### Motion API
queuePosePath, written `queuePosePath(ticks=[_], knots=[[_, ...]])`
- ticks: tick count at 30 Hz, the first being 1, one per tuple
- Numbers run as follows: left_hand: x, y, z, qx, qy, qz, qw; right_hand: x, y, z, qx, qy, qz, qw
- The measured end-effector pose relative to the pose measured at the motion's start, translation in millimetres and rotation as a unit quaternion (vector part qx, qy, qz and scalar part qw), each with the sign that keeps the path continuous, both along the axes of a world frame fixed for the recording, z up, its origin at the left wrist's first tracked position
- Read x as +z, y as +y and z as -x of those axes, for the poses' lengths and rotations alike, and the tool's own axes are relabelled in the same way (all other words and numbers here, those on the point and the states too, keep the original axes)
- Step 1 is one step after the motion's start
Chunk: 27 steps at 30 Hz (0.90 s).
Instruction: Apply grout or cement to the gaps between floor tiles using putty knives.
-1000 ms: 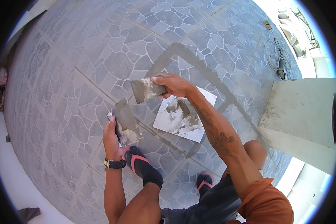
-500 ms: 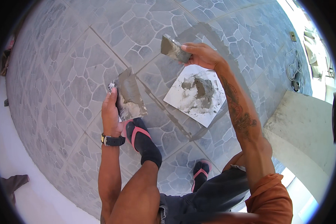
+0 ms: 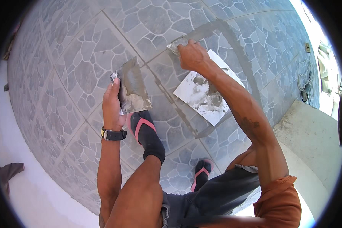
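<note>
My left hand grips the edge of a flat rectangular plate, its face coated with wet grey grout or mortar. Farther off and to the right, my right hand is turned knuckles up. Its fingers close on a small flat spreader, mostly hidden under the hand and held low over the tiled floor beside a grey-smeared joint. Partly beneath my right forearm lies a white square board with grey paste smeared across its middle.
Stone-patterned floor tiles stretch all around, with dark grout bands along some joints. My feet in pink-strapped sandals stand close by. A pale concrete block is at the right, near a coiled cable. Dark cloth lies far left.
My right hand has rolled from palm side to knuckles up, bringing the spreader down toward the floor. My left hand and its plate have barely moved; the view has shifted slightly.
</note>
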State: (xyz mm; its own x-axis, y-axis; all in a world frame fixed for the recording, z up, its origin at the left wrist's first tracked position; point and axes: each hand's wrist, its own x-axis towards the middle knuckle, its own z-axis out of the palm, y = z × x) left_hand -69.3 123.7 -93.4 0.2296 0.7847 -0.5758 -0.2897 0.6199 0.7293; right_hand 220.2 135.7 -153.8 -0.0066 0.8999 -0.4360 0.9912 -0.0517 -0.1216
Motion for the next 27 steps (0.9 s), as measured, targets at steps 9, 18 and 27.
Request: queuePosePath(ticks=[9, 18, 27], knots=[[4, -6, -10, 0.019, 0.004, -0.001, 1.0, -1, -8, 28, 0.013, -0.003, -0.036, 0.999], [-5, -7, -6, 0.011, 0.006, -0.01, 1.0, -5, -19, 44, 0.024, 0.02, -0.066, 0.997], [-6, -14, 12, -0.001, 0.017, 0.0, 1.0, 15, 36, -65, -0.16, -0.035, -0.101, 0.981]])
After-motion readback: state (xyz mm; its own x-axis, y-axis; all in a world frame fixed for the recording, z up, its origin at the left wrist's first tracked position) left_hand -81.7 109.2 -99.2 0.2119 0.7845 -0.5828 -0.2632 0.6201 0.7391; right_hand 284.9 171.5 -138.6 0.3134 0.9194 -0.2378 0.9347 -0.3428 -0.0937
